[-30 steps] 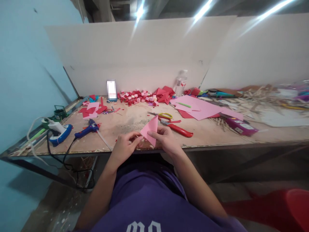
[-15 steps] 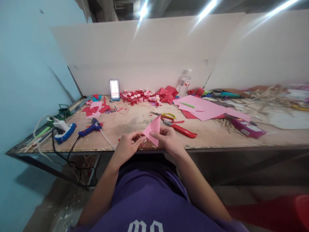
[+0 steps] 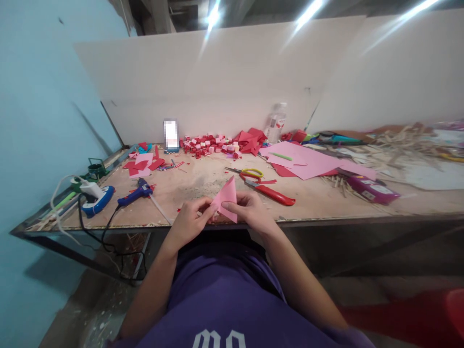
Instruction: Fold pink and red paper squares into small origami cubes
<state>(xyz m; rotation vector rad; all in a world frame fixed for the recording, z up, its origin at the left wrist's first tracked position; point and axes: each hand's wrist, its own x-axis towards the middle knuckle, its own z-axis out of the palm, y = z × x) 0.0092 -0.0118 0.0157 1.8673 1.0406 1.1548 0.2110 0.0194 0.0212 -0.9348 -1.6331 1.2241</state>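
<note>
One piece of pink paper (image 3: pixel 229 194), roughly triangular with its point upward, is held between two hands at the near edge of the workbench (image 3: pixel 195 174). The left hand (image 3: pixel 192 216) pinches its left corner, thumb and forefinger closed together. The right hand (image 3: pixel 253 211) grips the right side, thumb pressed flat on the front and fingers tucked behind, nearly closed. The paper rises above both thumbs; the hands cover its lower left corner and part of its right edge.

Just beyond the right hand lie one pair of scissors with yellow and red handle loops (image 3: pixel 253 170) and one red-handled cutting tool (image 3: pixel 276 195), close together. Well to the left are one blue hot glue gun (image 3: pixel 135 193) and one blue-and-white power strip (image 3: pixel 98 202).

Farther back stand one phone (image 3: pixel 171 135) and one clear bottle (image 3: pixel 276 124); between them sit a heap of small red and pink cubes (image 3: pixel 210 145), too many to count, and overlapping red paper pieces (image 3: pixel 251 141). To the right, one green pen (image 3: pixel 281 156) rests on pink sheets (image 3: pixel 311 163), near one purple box (image 3: pixel 373 189).
</note>
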